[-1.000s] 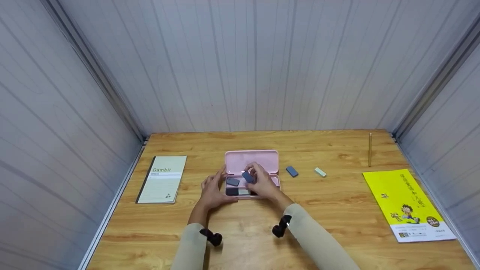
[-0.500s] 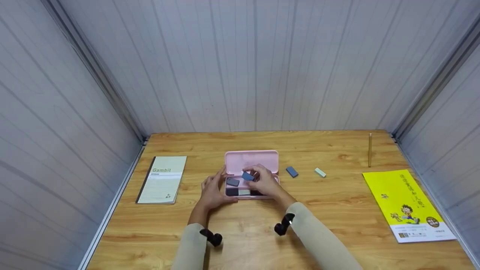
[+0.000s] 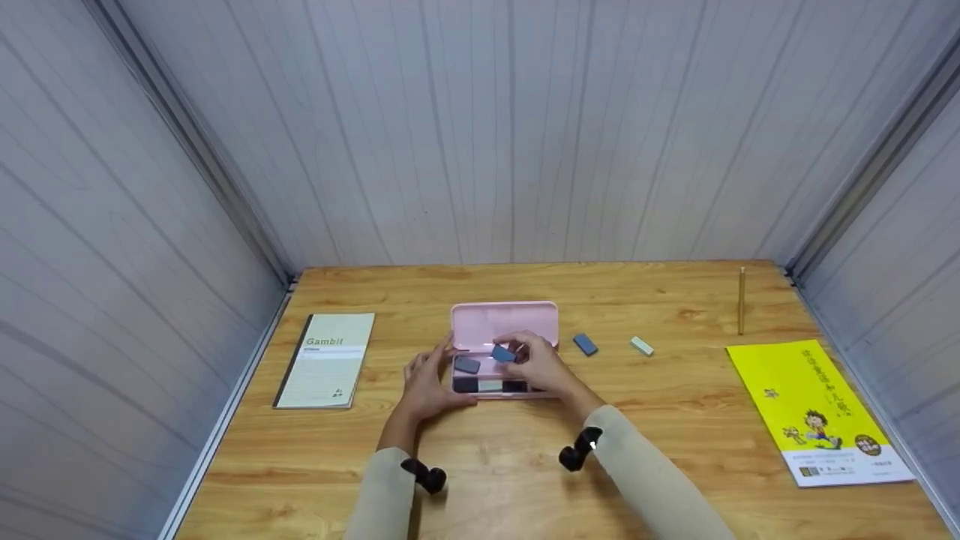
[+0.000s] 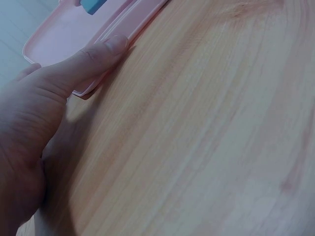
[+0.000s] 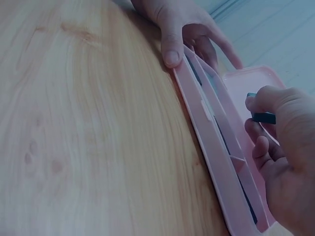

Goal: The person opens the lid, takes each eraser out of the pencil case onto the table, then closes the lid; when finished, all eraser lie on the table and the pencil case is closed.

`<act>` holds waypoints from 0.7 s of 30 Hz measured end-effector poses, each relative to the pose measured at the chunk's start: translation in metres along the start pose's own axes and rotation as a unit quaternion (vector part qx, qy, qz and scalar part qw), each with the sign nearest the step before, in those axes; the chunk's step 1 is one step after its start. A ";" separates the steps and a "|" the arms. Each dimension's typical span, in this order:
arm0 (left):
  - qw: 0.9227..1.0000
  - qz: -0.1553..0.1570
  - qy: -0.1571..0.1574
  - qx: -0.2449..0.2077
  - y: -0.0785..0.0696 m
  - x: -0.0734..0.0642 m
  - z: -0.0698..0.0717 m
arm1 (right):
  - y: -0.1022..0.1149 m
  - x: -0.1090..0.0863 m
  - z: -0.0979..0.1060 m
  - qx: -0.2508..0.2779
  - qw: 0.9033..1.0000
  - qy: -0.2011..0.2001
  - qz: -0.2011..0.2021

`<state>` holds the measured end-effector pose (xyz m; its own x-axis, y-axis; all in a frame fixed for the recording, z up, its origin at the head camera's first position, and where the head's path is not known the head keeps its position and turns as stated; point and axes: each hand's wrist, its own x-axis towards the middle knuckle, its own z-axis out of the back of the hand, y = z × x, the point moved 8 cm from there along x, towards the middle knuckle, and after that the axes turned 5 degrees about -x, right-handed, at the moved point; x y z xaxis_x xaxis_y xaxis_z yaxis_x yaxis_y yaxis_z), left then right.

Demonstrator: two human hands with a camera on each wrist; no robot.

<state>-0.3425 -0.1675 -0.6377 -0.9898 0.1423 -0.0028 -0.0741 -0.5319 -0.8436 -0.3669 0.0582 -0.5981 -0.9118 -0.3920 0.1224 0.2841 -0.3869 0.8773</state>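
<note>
Head view, centre of the frame: we see a pink case [image 3: 486, 366] on the wooden table [image 3: 491, 480], its lid [image 3: 504, 321] tipped back. Our right hand [image 3: 546, 369] is over the right half of the case, thumb and fingers clamped on a blue block [image 3: 503, 353] above the case. Our left hand [image 3: 427, 386] grips the case's left end, thumb along the front wall and fingers apart at the far side.

Inside the case, a grey block [image 3: 467, 365] lies in the back row; along the front we count a black block [image 3: 465, 385], a white block [image 3: 490, 385] and another dark block [image 3: 514, 386] partly behind our right hand.

Right of centre, a second blue block [image 3: 585, 344] and a pale green block [image 3: 641, 346] lie apart on the table. We find a pencil [image 3: 741, 300] at the upper right, a yellow book [image 3: 814, 397] at the lower right and a notebook [image 3: 324, 360] at the left.

Left wrist view, upper left: our thumb lies against the case's front edge. Right wrist view, right side: we see the held block pinched before the lid.
</note>
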 end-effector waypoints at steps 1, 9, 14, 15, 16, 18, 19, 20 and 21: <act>1.000 -0.001 0.001 0.000 0.000 0.000 -0.001 | 0.000 -0.001 0.002 0.008 1.000 0.003 0.000; 1.000 -0.013 0.003 0.007 0.003 0.003 -0.002 | -0.006 -0.008 0.021 0.057 0.998 0.028 -0.013; 1.000 -0.001 0.005 0.003 0.003 0.002 -0.002 | -0.010 -0.012 0.036 0.058 0.998 0.033 -0.019; 1.000 -0.002 0.004 0.003 0.003 0.002 -0.002 | -0.012 -0.013 0.039 0.056 0.998 0.032 -0.023; 1.000 -0.003 0.003 0.004 0.002 0.002 -0.002 | -0.013 -0.014 0.042 0.054 0.998 0.031 -0.027; 1.000 -0.004 0.001 0.003 0.001 0.002 -0.001 | -0.016 -0.017 0.049 0.050 0.998 0.026 -0.037; 1.000 -0.004 0.001 0.003 0.001 0.002 -0.001 | -0.018 -0.018 0.053 0.050 0.998 0.022 -0.042; 1.000 -0.003 0.001 0.004 0.001 0.002 -0.001 | -0.020 -0.019 0.056 0.048 0.998 0.018 -0.046; 1.000 -0.002 0.001 0.005 0.001 0.002 -0.001 | -0.021 -0.020 0.060 0.046 0.998 0.013 -0.051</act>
<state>-0.3441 -0.1667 -0.6395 -0.9893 0.1460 0.0000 -0.0796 -0.5391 -0.8385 -0.3723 0.1245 -0.5915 -0.9261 -0.3768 0.0195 0.1609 -0.3476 0.9237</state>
